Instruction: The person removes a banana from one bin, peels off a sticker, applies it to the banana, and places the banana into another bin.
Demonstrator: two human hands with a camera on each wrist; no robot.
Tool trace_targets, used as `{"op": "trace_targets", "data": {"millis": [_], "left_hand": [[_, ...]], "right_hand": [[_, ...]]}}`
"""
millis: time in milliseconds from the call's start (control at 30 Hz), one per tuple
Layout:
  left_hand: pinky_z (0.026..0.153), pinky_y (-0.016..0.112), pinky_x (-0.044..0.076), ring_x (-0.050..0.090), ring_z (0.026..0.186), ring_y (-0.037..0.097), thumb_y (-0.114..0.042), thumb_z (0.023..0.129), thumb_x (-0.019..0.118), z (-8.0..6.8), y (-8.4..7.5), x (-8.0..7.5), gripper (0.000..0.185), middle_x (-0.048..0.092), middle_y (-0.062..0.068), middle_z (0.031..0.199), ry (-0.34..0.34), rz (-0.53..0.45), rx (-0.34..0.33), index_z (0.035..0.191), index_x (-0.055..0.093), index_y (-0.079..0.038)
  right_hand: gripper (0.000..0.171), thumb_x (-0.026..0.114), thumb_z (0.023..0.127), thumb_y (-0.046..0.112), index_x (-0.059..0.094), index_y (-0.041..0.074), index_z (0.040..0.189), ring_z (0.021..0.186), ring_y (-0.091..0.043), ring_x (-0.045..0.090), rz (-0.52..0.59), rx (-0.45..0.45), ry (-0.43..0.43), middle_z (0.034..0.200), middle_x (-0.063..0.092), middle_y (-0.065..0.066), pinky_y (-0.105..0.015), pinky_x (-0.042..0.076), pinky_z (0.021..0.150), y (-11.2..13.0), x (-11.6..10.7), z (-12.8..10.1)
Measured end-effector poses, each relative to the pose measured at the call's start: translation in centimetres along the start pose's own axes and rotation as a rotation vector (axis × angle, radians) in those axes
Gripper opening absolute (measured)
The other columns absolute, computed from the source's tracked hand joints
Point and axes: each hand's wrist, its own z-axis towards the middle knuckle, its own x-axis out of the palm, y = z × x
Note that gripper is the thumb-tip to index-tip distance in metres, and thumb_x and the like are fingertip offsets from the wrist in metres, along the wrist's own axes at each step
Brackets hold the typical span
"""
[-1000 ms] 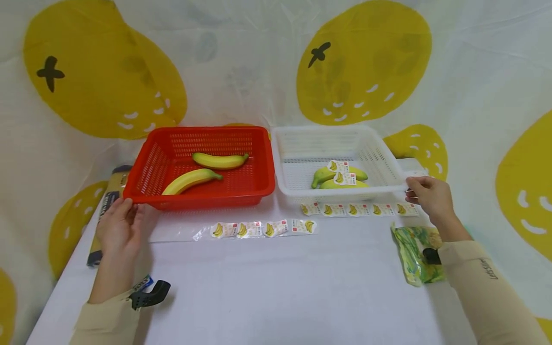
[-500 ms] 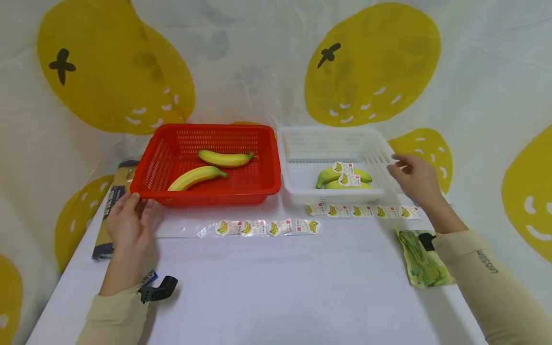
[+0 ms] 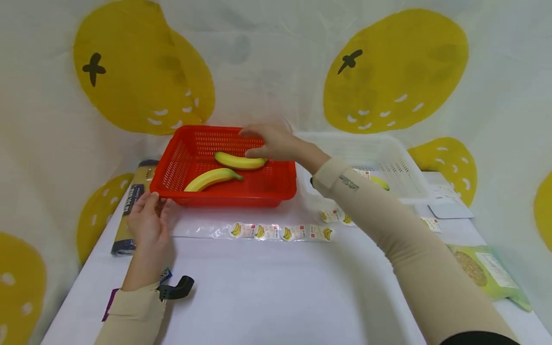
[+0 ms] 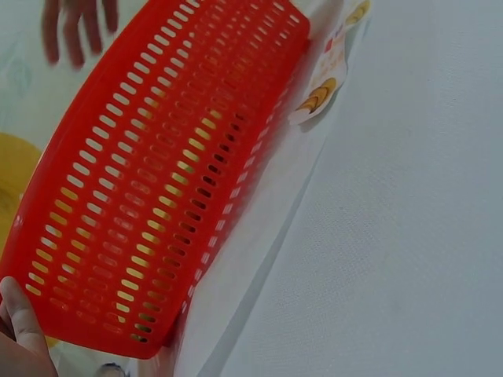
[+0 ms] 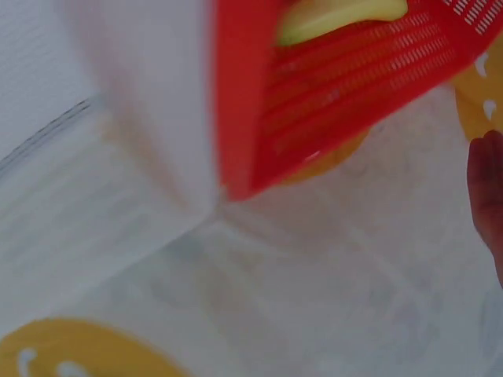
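- Far left: dark-and-tan roll box (image 3: 131,211) lies flat on the white table (image 3: 276,287), just beside the red basket's left side.
- Left hand (image 3: 148,225) at the near-left corner of the red basket (image 3: 189,158); fingers lie fairly straight against the rim and wall. Left wrist view shows only a thumb edge (image 4: 20,318) touching the corner, so a full wrap can't be confirmed; reads as resting, not clamped.
- Red basket sits on the table at the back, left of centre. Two bananas inside: near banana (image 3: 211,178) lies diagonal, rear banana (image 3: 239,161) lies roughly crosswise toward the back right.
- Sticker strip (image 3: 280,233) with banana labels on clear backing lies on the table just in front of the red basket.
- Right hand (image 3: 269,143) reaches across into the red basket, over the right end of the rear banana. Fingers spread and loosely bent, thumb down by the banana's tip; touching or just above it, can't tell. Nothing pinched.
- White basket (image 3: 388,158) just right of the red one, partly hidden by the right forearm; a bit of banana (image 3: 379,182) shows inside.
- Second sticker strip (image 3: 334,216) in front of the white basket, mostly under the sleeve.
- Far right: green snack packet (image 3: 487,275) flat on the table, well apart from both hands.
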Motion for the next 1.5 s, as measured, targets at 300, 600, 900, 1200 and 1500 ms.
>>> {"op": "trace_targets", "data": {"millis": [300,600,900,1200,1500], "left_hand": [[0.098,0.026,0.055,0.059,0.114,0.016,-0.022,0.097,0.070,-1.6,2.5,0.9,0.037,0.057,0.003,0.132,0.017,0.047,0.015,0.131,0.057,-0.019],[0.092,0.022,0.057,0.059,0.114,0.016,-0.023,0.099,0.068,-2.4,3.4,-0.1,0.038,0.055,0.002,0.133,0.021,0.083,0.050,0.134,0.055,-0.017],[0.096,0.024,0.055,0.058,0.113,0.017,-0.022,0.099,0.067,-2.9,2.6,-0.8,0.033,0.055,0.003,0.132,0.022,0.040,0.080,0.129,0.055,-0.018],[0.097,0.024,0.055,0.056,0.118,0.018,-0.021,0.099,0.067,-2.7,3.2,0.0,0.035,0.055,0.002,0.134,0.055,0.044,0.099,0.131,0.054,-0.016],[0.097,0.023,0.056,0.058,0.117,0.018,-0.023,0.101,0.065,-1.9,4.5,1.0,0.031,0.055,0.002,0.134,0.082,0.107,0.087,0.129,0.054,-0.018]], "right_hand": [[0.055,0.070,0.097,0.028,0.052,0.016,0.148,0.140,-0.024,0.050,0.170,-0.006,0.114,0.148,0.057,-0.004,-0.041,0.043,0.116,-1.0,5.2,6.2],[0.047,0.069,0.096,0.020,0.059,0.010,0.141,0.136,-0.029,0.052,0.343,0.075,0.263,0.147,0.056,-0.016,-0.043,0.043,0.116,-4.0,9.7,8.0],[0.044,0.069,0.096,0.012,0.059,0.008,0.139,0.132,-0.025,0.054,0.318,0.047,0.345,0.144,0.059,-0.012,-0.039,0.042,0.117,-3.5,10.7,8.9],[0.039,0.071,0.095,0.012,0.063,0.009,0.133,0.122,-0.023,0.055,0.231,0.031,0.325,0.135,0.062,-0.010,-0.037,0.044,0.113,-4.6,10.4,8.5],[0.037,0.070,0.096,0.015,0.063,0.014,0.132,0.119,-0.024,0.052,0.224,0.150,0.292,0.134,0.060,-0.009,-0.040,0.045,0.113,-5.7,9.1,6.8]]}}
